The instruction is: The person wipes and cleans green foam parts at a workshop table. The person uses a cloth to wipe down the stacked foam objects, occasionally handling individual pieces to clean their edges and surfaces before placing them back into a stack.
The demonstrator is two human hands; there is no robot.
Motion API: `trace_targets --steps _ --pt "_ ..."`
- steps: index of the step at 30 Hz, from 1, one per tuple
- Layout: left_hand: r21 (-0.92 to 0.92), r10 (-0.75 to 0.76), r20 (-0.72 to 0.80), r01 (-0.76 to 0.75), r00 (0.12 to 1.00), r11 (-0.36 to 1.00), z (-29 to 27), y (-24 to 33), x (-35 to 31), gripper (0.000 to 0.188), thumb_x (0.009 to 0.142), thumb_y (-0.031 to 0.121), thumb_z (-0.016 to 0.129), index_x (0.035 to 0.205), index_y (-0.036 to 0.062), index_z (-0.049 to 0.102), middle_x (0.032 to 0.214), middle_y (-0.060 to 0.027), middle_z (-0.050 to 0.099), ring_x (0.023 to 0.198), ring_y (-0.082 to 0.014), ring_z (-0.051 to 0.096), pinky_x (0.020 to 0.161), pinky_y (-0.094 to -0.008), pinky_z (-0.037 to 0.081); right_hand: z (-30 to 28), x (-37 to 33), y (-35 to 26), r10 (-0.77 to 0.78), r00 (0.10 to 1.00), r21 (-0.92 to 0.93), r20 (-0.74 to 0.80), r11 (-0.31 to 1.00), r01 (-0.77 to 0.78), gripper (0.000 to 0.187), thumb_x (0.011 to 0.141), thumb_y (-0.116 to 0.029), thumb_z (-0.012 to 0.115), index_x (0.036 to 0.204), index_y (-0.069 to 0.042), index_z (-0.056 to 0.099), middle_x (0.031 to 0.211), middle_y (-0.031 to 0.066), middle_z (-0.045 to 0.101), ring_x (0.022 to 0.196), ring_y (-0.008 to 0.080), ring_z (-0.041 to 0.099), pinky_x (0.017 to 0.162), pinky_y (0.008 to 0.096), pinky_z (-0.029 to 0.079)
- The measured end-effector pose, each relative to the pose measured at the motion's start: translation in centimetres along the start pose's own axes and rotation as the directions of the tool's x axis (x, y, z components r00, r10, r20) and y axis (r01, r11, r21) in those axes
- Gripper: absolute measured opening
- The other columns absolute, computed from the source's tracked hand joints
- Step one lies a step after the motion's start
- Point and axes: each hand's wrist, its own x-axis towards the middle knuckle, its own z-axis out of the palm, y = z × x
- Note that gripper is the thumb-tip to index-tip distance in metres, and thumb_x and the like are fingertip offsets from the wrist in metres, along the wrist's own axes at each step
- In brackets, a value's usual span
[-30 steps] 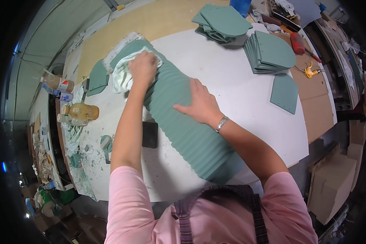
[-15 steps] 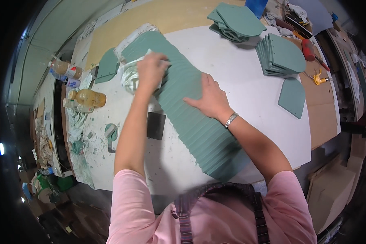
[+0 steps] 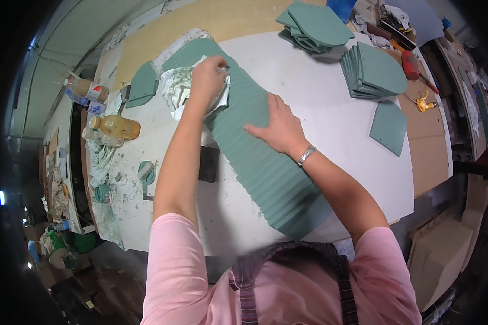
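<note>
A long overlapping row of green rounded panels (image 3: 265,176) runs slantwise across the white work table. My left hand (image 3: 207,82) is closed on a crumpled white cloth (image 3: 177,91), pressed against the upper left part of the row. The cloth bears greenish smears and hangs over the row's left edge. My right hand (image 3: 280,128) lies flat on the middle of the row, fingers stretched toward the far side and thumb out to the left. Another white cloth (image 3: 171,50) lies at the row's far end. A dark flat block (image 3: 209,164) rests beside my left forearm.
Stacked green panels (image 3: 371,70) and a second pile (image 3: 314,27) stand at the far right, with a single panel (image 3: 389,128) nearer. Another panel (image 3: 142,85) lies at left. Bottles (image 3: 116,127) line the left edge. A red-handled tool (image 3: 410,66) and yellow tool (image 3: 425,101) lie right.
My left hand has moved slightly up and right with the cloth, which now spreads wider over the panels. My right hand stays in nearly the same place.
</note>
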Motion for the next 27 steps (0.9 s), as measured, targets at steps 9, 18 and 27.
trace_targets --steps 9,18,27 --pt "0.06 -0.159 0.063 0.156 0.985 0.986 -1.6 -2.8 -2.7 0.013 0.075 0.0 0.068 0.088 0.0016 0.068 0.086 -0.0184 0.069 0.084 -0.0391 0.066 0.076 -0.0447 0.052 -0.4 0.0 -0.2 0.012 0.999 0.004 0.044 1.0 -0.012 0.103 0.078 -0.054 0.074 0.147 0.008 0.03 0.147 0.0228 0.042 0.125 0.0387 0.051 0.098 0.0452 0.05" --pt "-0.005 -0.288 0.058 0.289 0.956 0.957 -4.7 -5.1 -7.3 0.013 0.078 0.0 0.07 0.09 0.0001 0.065 0.083 -0.0118 0.069 0.075 -0.0204 0.063 0.072 -0.0317 0.05 -0.3 -0.1 0.1 0.002 1.0 0.0 0.009 1.0 -0.002 0.095 0.078 -0.055 0.075 0.138 0.008 0.036 0.136 0.0225 0.047 0.118 0.0381 0.053 0.096 0.045 0.049" --pt "-0.19 -0.235 -0.07 0.218 0.97 0.957 -5.7 -0.3 -4.4 0.021 0.082 0.009 0.073 0.101 0.0015 0.071 0.101 -0.0136 0.073 0.093 -0.026 0.069 0.085 -0.0344 0.052 0.0 0.1 -0.1 0.025 0.999 -0.026 0.046 0.999 -0.024 0.098 0.079 -0.056 0.073 0.143 0.006 0.034 0.141 0.0208 0.045 0.12 0.0374 0.053 0.095 0.0456 0.051"
